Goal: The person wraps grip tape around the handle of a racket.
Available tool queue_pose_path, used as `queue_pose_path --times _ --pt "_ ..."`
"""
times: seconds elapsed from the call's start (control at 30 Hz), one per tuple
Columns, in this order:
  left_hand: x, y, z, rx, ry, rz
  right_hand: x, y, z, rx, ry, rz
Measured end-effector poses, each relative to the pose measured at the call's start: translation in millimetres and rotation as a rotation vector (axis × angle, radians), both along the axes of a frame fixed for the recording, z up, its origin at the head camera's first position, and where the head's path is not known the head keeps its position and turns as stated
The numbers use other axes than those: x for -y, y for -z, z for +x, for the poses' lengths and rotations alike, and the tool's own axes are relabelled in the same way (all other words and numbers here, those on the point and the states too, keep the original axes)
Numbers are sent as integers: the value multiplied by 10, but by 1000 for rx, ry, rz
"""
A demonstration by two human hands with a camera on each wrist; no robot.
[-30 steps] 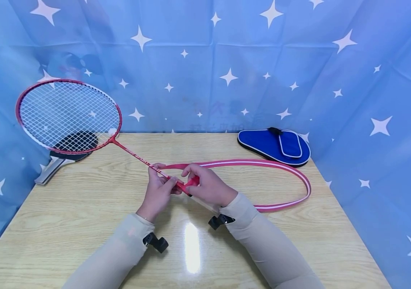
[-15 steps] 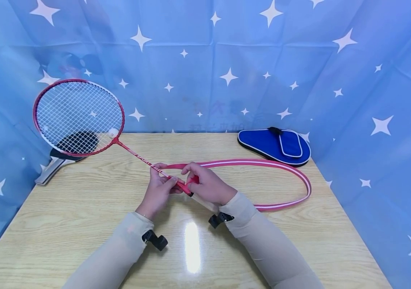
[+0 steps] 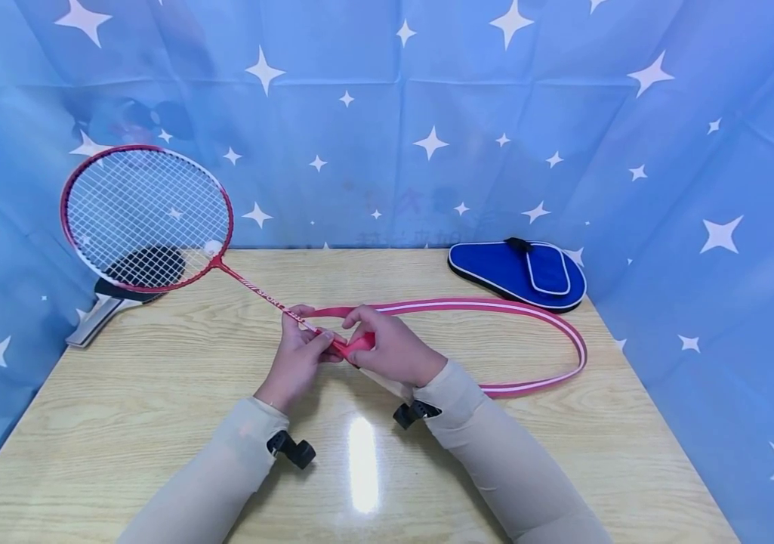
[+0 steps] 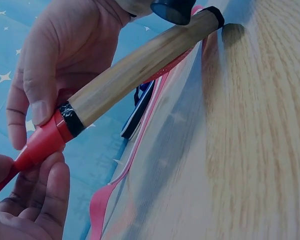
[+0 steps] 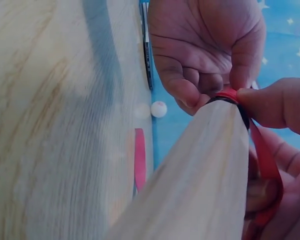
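My left hand [image 3: 294,359] holds a red and white badminton racket [image 3: 251,287] by its lower shaft, with the head raised at the left. In the left wrist view the racket's bare wooden handle [image 4: 140,65] has a black band beside the red cone [image 4: 42,142]. My right hand [image 3: 396,349] pinches the end of a pink-red grip tape [image 5: 265,165] against the racket where cone and handle meet. The rest of this white-striped tape [image 3: 468,304] curves over the table in a wide loop. Part of the pinched end is hidden by fingers.
At the back left, a table tennis bat [image 3: 104,317] lies partly behind the racket head, with a white ball [image 3: 212,247] nearby. A blue bat case [image 3: 516,272] lies at the back right. Star-patterned blue cloth [image 3: 387,136] hangs around the wooden table [image 3: 155,393].
The racket head has swung slightly right and turned about its shaft, mostly in the first half second. Both hands have stayed nearly in place, and the tape loop lies as before.
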State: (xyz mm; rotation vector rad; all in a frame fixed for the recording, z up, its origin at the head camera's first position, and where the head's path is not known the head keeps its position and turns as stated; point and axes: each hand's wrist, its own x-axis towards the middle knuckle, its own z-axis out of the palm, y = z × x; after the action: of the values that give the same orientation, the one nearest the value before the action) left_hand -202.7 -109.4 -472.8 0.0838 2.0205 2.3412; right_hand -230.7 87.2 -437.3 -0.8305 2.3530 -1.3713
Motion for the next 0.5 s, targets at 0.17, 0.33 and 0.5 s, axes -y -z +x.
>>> queue_pose_path --times 0.17,0.33,0.5 --pt "7 -23 8 -1 1 -21 -17 12 -18 23 -6 -21" --pt "8 -31 15 -8 18 -26 -46 4 -31 64 -28 -34" --pt "11 -25 15 -13 25 -26 -65 -27 -37 90 -45 -21"
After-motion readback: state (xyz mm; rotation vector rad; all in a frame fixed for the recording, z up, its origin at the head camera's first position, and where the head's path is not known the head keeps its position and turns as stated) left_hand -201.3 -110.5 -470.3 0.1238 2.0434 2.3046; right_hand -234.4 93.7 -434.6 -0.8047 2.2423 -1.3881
